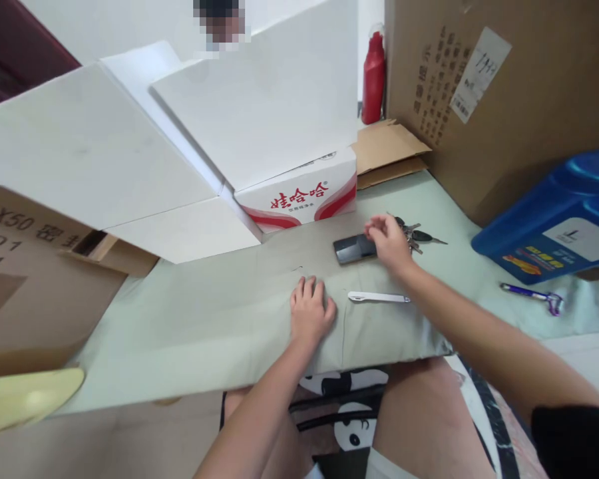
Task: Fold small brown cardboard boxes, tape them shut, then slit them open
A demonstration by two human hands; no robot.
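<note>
My left hand (310, 310) lies palm down on the pale cloth-covered table (194, 319), fingers spread a little, holding nothing. Further out and to the right, my right hand (392, 243) has its fingers bent in toward the thumb; whatever they may pinch is hidden. Just left of it, and partly behind it, lies a flat black glossy object (352, 249). A bunch of keys (415, 235) shows on the hand's other side. Between my hands and nearer to me rests a slim white tool (378, 297) with a slot at its left end.
Open white cartons (296, 190) with red print stand at the back. Brown cardboard boxes (509, 86) flank both sides. At right are a blue jug (554, 219) and a purple-handled tool (532, 294). A red bottle (374, 80) stands behind; something yellow (30, 396) juts in at left.
</note>
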